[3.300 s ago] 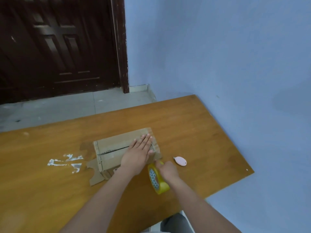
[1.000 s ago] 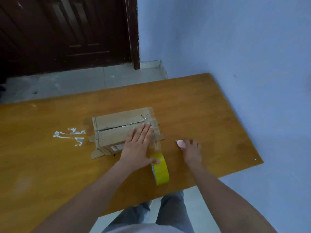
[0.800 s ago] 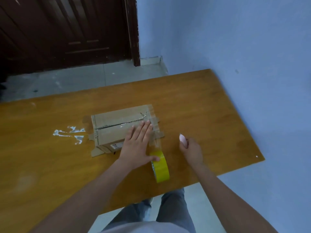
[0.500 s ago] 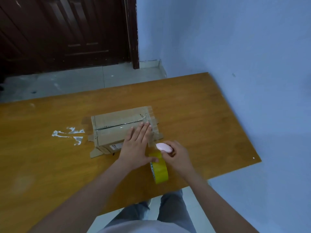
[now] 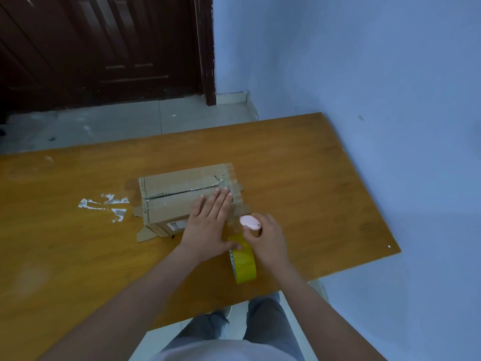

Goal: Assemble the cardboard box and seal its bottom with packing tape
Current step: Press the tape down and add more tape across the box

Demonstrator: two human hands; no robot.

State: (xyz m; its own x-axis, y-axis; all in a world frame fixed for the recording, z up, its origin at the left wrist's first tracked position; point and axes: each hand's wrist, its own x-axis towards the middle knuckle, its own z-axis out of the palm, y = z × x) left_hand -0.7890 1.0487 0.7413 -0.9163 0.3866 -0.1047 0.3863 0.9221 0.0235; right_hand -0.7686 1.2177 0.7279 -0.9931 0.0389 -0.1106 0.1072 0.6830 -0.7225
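A small cardboard box (image 5: pixel 179 194) lies on the wooden table (image 5: pixel 299 178) with clear tape along its middle seam. My left hand (image 5: pixel 208 225) presses flat on the box's near right part, its thumb touching the yellow tape roll (image 5: pixel 243 260). The roll stands on edge just in front of the box, and a clear strip runs from it up to the box's right end. My right hand (image 5: pixel 268 237) grips a small pink oval cutter (image 5: pixel 249 222) held at that strip, right above the roll.
White paint smears (image 5: pixel 104 208) mark the table left of the box. The table's right edge runs along a blue wall (image 5: pixel 390 100). A dark wooden door (image 5: pixel 104 48) and a tiled floor lie beyond the far edge. My legs show below the near edge.
My right hand picked the pink cutter up from the table on the right and brought it left to the tape strip above the roll. My left hand stayed on the box.
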